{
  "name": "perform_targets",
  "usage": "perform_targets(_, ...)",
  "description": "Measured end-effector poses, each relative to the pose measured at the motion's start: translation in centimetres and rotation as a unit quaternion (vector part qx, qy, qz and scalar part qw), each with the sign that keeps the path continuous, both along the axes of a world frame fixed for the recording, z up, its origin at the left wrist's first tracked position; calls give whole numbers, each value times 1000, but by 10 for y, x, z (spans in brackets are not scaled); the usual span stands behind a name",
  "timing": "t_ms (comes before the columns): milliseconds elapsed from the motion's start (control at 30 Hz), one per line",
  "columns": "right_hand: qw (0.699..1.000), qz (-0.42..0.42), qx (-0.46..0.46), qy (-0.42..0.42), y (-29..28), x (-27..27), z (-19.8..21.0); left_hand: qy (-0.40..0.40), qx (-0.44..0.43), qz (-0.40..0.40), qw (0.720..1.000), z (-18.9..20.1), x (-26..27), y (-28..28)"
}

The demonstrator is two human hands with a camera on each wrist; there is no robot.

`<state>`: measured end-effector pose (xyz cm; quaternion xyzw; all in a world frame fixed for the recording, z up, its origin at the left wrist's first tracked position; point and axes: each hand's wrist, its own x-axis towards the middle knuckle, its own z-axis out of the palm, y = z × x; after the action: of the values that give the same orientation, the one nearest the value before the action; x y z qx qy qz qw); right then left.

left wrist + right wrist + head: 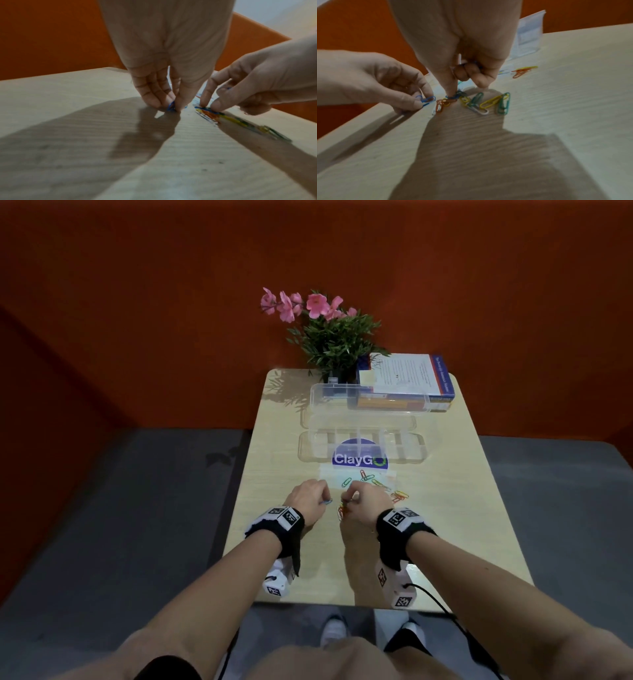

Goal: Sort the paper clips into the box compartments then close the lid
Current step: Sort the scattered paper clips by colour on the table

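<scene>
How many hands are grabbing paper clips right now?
2. The left hand pinches a blue clip at the table; the right hand pinches at the mixed pile beside it. Neither is hidden.

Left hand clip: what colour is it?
Blue, pinched by the left hand; clearest in the right wrist view.

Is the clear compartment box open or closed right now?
Open: the box lies flat with its dividers uncovered, and its lid stands raised behind it.
</scene>
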<state>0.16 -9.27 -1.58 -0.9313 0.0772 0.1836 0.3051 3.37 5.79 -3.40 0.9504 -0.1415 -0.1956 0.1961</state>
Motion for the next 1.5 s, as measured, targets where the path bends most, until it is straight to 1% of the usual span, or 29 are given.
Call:
perform_targets(133, 998, 50, -49, -6, 3, 3, 3, -5, -5, 16, 1000, -2, -2, 12)
perform_targets(233, 991, 107, -85, 18, 6, 7, 7, 0, -3, 30, 1000, -3, -2, 19)
perform_targets(300, 989, 108, -89, 40, 5, 9, 7, 2, -14, 48, 999, -1, -1, 20)
perform_targets(367, 996, 62, -50, 45, 2, 10, 5, 4, -38, 72, 997, 5, 4, 17)
perform_targets(433, 999, -19, 17, 45, -5, 9, 5, 10, -79, 106, 991, 14, 11, 11)
perform_targets(500, 989, -100, 94, 54, -13, 9, 6, 20, -149, 148, 978, 26, 21, 2)
perform_targets(533, 977, -141, 144, 61, -18, 9, 7, 27, -191, 172, 966, 34, 28, -3)
perform_targets(600, 941, -215, 249, 77, -28, 6, 10, 44, -256, 218, 941, 51, 46, -12)
perform_targets(667, 906, -258, 326, 85, -39, 2, 13, 41, -282, 259, 923, 62, 70, -21)
perform_targets(733, 886, -272, 367, 87, -46, -4, 18, 45, -269, 290, 918, 66, 90, -27)
perform_targets(833, 855, -288, 423, 85, -55, -7, 23, 56, -226, 298, 926, 64, 109, -31)
perform_targets(933, 844, -294, 440, 86, -59, -4, 25, 57, -191, 286, 937, 60, 119, -30)
perform_targets(1000, 840, -295, 445, 93, -59, 1, 27, 63, -188, 283, 939, 60, 120, -28)
perform_targets(1100, 835, -283, 456, 120, -53, 13, 33, 44, -195, 282, 938, 64, 112, -23)
perform_targets(1233, 825, -253, 478, 165, -34, 47, 57, -26, -213, 296, 931, 69, 89, -5)
perform_targets(1367, 818, -265, 486, 156, -7, 95, 82, -33, -206, 289, 934, 58, 55, 23)
perform_targets(1400, 811, -276, 490, 160, -1, 105, 83, -31, -203, 289, 935, 54, 47, 29)
perform_targets(1433, 816, -284, 477, 161, 3, 114, 84, -28, -198, 288, 936, 50, 41, 35)
perform_targets(1500, 854, -276, 418, 138, 5, 129, 74, -16, -183, 281, 942, 43, 30, 41)
